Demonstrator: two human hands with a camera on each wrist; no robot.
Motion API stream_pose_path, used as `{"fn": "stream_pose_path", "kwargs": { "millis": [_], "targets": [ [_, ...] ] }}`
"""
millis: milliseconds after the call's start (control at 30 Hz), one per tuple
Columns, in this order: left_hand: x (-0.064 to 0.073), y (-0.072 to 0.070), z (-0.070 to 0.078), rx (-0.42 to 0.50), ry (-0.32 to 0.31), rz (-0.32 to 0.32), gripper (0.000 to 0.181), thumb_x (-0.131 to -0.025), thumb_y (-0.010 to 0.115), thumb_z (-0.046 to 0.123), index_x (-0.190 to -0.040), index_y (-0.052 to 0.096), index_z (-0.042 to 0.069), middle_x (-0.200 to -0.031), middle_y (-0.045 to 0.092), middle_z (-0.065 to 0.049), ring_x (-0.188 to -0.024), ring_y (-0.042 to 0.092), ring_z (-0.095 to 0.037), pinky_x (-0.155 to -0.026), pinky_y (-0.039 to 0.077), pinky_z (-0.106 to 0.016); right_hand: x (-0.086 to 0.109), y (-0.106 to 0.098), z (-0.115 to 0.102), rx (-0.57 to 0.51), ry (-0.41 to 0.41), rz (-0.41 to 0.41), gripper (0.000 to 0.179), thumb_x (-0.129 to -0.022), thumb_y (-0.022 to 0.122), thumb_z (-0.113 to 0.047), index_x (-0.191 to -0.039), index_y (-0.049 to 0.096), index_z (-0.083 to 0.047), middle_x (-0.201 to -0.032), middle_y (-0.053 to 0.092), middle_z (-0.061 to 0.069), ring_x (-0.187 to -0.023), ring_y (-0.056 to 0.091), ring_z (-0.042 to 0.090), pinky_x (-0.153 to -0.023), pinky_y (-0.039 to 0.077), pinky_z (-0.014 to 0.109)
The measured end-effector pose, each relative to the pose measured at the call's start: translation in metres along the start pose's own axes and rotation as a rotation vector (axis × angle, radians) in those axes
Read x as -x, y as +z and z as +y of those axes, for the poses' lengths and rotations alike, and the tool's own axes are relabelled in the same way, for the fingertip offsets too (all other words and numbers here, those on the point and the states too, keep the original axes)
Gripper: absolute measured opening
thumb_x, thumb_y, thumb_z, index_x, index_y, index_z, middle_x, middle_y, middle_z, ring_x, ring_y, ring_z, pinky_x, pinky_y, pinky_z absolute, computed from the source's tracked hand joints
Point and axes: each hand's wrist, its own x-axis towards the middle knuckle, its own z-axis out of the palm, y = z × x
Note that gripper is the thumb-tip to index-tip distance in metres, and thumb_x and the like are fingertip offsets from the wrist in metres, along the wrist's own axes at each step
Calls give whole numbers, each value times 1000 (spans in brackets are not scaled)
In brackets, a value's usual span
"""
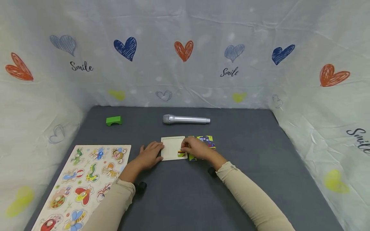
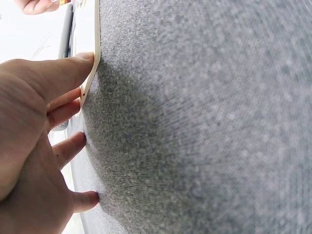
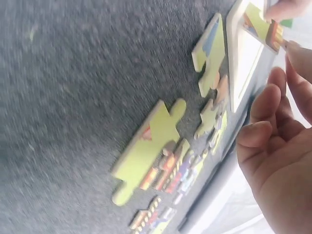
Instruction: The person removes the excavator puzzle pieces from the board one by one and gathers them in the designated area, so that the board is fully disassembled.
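Note:
A pale wooden puzzle tray [image 1: 171,148] with a raised rim lies flat on the dark table. My left hand [image 1: 149,156] touches its left side; in the left wrist view the thumb and nearest fingers meet the tray's corner, while the other fingers spread onto the cloth. My right hand [image 1: 198,148] pinches a yellow-green puzzle piece [image 3: 259,23] with a red-and-yellow patch over the tray's lower right corner. Several loose puzzle pieces [image 1: 209,139] lie just right of the tray, partly hidden by that hand. A larger light-green piece [image 3: 148,146] shows among them in the right wrist view.
Beyond the tray a silver microphone [image 1: 188,120] lies crosswise. A green arched block [image 1: 114,120] stands at the back left. The large insect picture board [image 1: 83,179] covers the table's left side, partly under the left sleeve. A printed white cloth [image 1: 185,77] hangs around the table.

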Motion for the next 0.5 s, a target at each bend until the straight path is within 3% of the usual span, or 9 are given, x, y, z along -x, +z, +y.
{"fn": "stream_pose_path", "kwargs": {
  "millis": [133, 233, 367, 500],
  "targets": [
    [2, 1, -1, 5, 0, 5, 52, -95, 63, 23, -142, 47, 5, -152, 39, -13, -143, 27, -37, -103, 16, -76, 6, -9, 7, -120, 26, -15, 10, -98, 59, -17, -96, 64, -9, -88, 65, 1, -72, 59, 17, -63, 46, 25],
    [5, -1, -3, 16, 3, 18, 52, -95, 63, 22, -141, 48, 4, -151, 39, -14, -143, 27, -38, -103, 16, -77, 15, -24, 18, -175, 60, 20, 12, -99, 57, -16, -100, 63, -6, -92, 67, 5, -79, 64, 26, -66, 48, 27],
    [4, -2, -3, 19, 28, 25, 51, -95, 63, 21, -140, 47, 3, -151, 39, -16, -142, 28, -40, -102, 16, -77, 39, -46, 44, -153, 151, 63, 12, -98, 58, -15, -100, 65, -5, -91, 67, 5, -79, 62, 24, -67, 46, 29],
    [0, -1, -1, 22, 43, 16, 51, -95, 63, 21, -141, 47, 3, -151, 38, -16, -142, 27, -40, -102, 15, -78, 65, -61, 70, -128, 228, 38, 14, -98, 58, -14, -99, 66, -3, -90, 65, 6, -75, 56, 17, -65, 45, 30]
  ]
}}
